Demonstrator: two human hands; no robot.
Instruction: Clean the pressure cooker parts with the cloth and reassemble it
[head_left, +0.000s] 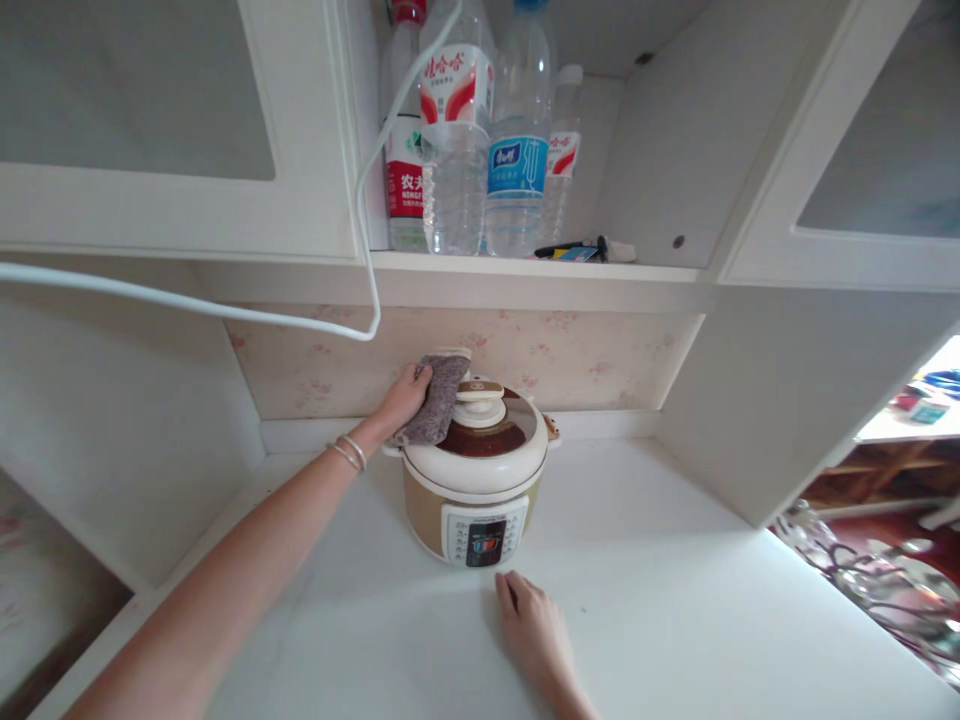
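My left hand [406,398] reaches out to the back left of an electric pressure cooker [480,480] and is closed on a grey-brown cloth [442,400]. The cloth lies against the left side of the cooker's lid, near the lid handle [480,390]. White and gold in body, the cooker stands upright on the white countertop, its control panel [486,535] facing me. My right hand [531,622] rests on the countertop just in front of the cooker, fingers curled in, with nothing visible in them.
Above the cooker, an open cupboard shelf [540,275] holds several plastic bottles [457,150] and small items. A white cable [262,318] hangs across the upper left. Side panels [795,400] flank the white countertop [660,600]. A patterned wall [600,355] stands behind.
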